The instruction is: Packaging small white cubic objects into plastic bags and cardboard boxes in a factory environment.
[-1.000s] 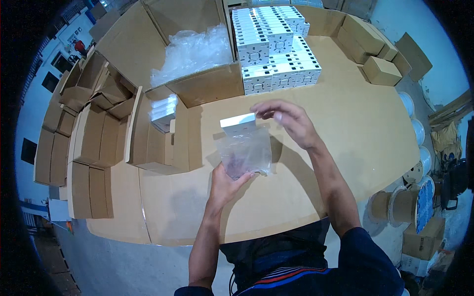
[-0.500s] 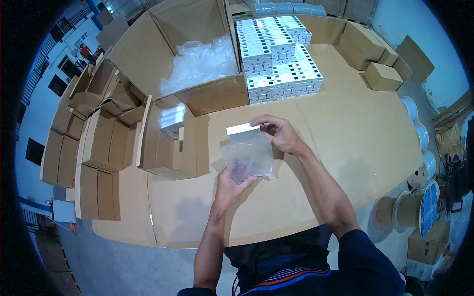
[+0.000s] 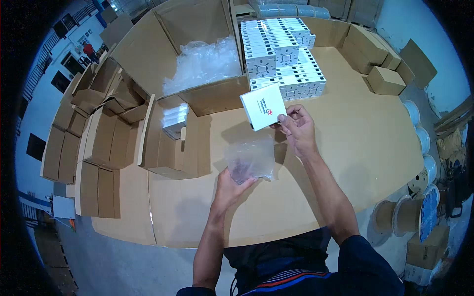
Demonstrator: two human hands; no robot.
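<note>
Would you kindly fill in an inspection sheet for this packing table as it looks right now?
Surface: tan table, mostly bare near the person.
Job's things: white box in the right hand; clear bag held at its lower edge by the left hand.
Clutter: stacked white boxes at the far side; big carton holding clear bags; folded cartons on the left; small brown boxes on the right.
Grippers: both hands gripping.
Cables: spools beside the table, lower right.
Surroundings: grey floor.
</note>
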